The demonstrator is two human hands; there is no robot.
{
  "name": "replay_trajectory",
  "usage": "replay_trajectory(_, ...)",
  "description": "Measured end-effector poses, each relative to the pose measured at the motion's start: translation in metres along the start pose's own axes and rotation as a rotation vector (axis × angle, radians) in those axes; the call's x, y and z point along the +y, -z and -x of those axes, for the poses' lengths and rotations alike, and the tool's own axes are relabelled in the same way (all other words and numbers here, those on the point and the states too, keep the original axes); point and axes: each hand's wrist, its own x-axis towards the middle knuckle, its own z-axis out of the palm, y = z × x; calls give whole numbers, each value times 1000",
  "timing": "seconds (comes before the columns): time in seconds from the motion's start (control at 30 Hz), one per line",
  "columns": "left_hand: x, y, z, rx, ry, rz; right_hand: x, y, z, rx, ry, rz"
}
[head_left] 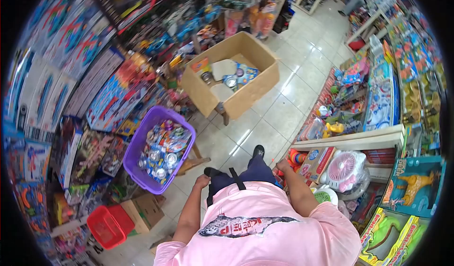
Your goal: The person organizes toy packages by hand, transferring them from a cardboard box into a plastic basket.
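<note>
I look down at my own pink shirt [265, 228] and dark trousers [246, 174] as I stand in a toy shop aisle. My left hand [202, 181] hangs by my hip with its fingers curled and nothing visible in it, a short way right of a purple basket [137, 148] full of packaged toys. My right hand [283, 166] is also curled with nothing visible in it. It sits close to the edge of the right shelf, next to a boxed toy [316, 162] and an orange toy [297, 156].
A large open cardboard box [250, 93] with a few items stands on a stool farther up the aisle. A red basket [109, 226] and a small carton [144, 209] sit on the floor at left. Toy shelves line both sides; a pink fan [345, 167] lies at right.
</note>
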Motion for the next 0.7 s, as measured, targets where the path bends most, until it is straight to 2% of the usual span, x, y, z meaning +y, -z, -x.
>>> replay_trajectory(0.03, 5, -4, -6, 8, 12, 17, 12, 3, 1, 12, -10, -21)
replay_trajectory(0.1, 20, -9, -25, 9, -16, -35, 36, 15, -2, -113, -87, -113)
replay_trajectory(0.2, 55, -23, -39, 15, 163, 372, 72, 31, -15, -162, -77, -154)
replay_trajectory(0.23, 68, -29, -42, 14, 160, 361, 79, 38, -20, -191, -65, -167)
replay_trajectory(0.3, 97, -36, -48, 16, 227, 529, 88, 69, -13, -188, -71, -257)
replay_trajectory(0.4, 124, -40, -69, 53, 202, 450, 90, 111, -4, -187, -248, -393)
replay_trajectory(0.43, 135, -40, -72, 77, 176, 371, 98, 116, -7, -193, -254, -396)
replay_trajectory(0.47, 145, -41, -72, 148, 164, 405, 105, 125, -12, -209, -233, -314)
replay_trajectory(0.6, 166, -39, -81, 208, 126, 437, 126, 135, -43, -186, -180, -138)
replay_trajectory(0.7, 173, -34, -76, 251, 53, 475, 121, 143, -63, -201, -189, -160)
